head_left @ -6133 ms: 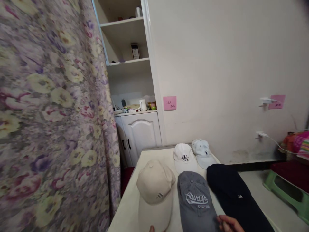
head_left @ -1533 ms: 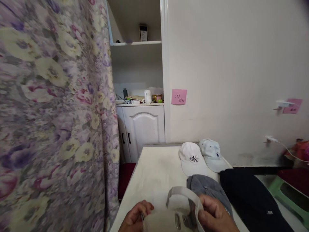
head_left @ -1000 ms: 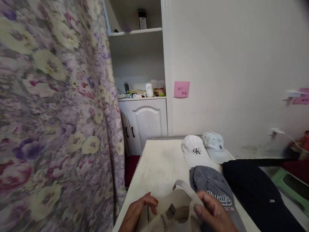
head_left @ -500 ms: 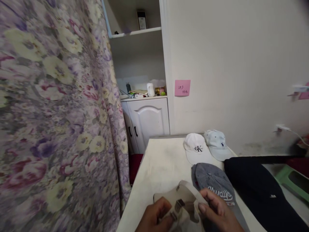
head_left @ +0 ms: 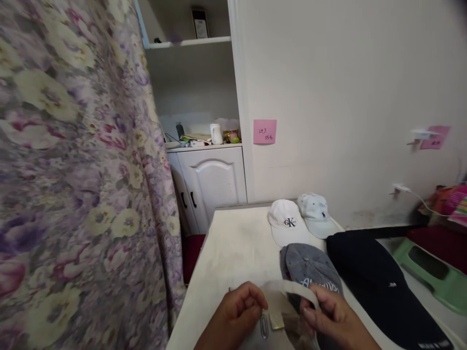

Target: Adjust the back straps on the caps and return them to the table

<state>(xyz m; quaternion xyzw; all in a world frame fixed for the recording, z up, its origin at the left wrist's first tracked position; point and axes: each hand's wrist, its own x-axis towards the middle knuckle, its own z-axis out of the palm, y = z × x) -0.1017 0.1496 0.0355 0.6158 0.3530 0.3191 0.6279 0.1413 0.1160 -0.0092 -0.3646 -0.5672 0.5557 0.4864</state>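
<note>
A beige cap (head_left: 274,295) is held low over the near part of the table, its lower part cut off by the frame edge. My left hand (head_left: 239,311) is closed on the cap's left side, beside a metal buckle (head_left: 264,326). With thumb and fingers my right hand (head_left: 330,313) pinches the curved band at the cap's right. Just beyond lies a grey cap (head_left: 310,262) with white lettering, partly covered by my right hand. Behind it are a white cap (head_left: 286,218) with black letters and a pale blue cap (head_left: 315,211). To the right rests a black cap (head_left: 372,277).
The cream table (head_left: 233,243) stands against a wall. A floral curtain (head_left: 80,194) hangs at the left. Behind are a white cabinet (head_left: 219,180) and shelves with small items. A green stool (head_left: 434,277) is at the right, and a pink note (head_left: 265,131) is on the wall.
The view has swung slightly right. The beige cap has turned in my hands, and its band now arches up between them, with the buckle lower beside my left fingers.
</note>
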